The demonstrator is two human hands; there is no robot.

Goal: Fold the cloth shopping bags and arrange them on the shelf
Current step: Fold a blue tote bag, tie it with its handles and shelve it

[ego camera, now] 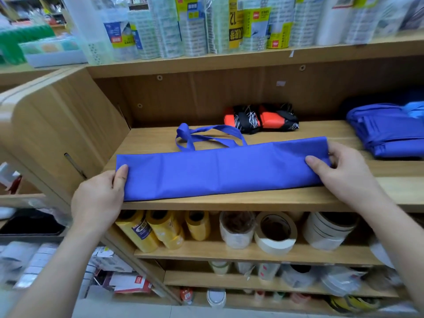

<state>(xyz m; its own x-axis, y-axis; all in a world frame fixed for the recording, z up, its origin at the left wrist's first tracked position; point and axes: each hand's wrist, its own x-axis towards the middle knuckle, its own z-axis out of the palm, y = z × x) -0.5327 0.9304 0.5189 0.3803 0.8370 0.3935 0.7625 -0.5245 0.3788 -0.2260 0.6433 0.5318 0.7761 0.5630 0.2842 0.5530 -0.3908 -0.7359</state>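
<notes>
A blue cloth bag (220, 171), folded into one long strip, is laid across the front of a wooden shelf (229, 201); its left end is pinched by the left hand (98, 198), the grip closed with the thumb on top and the fingers tucked beneath the cloth; its right end is held by the right hand (344, 173), the grip likewise pinching, thumb flat on the cloth and fingers curled round the end. The bag's handles (202, 136) are seen looped loosely on the shelf behind its left half; an orange-and-black bundle (261, 118) is set further back; a pile of blue bags (385, 134) is stacked at the right, apart from the strip. Yellow rolls (160, 228) and white tape rolls (275, 232) are stored on the shelf below.
</notes>
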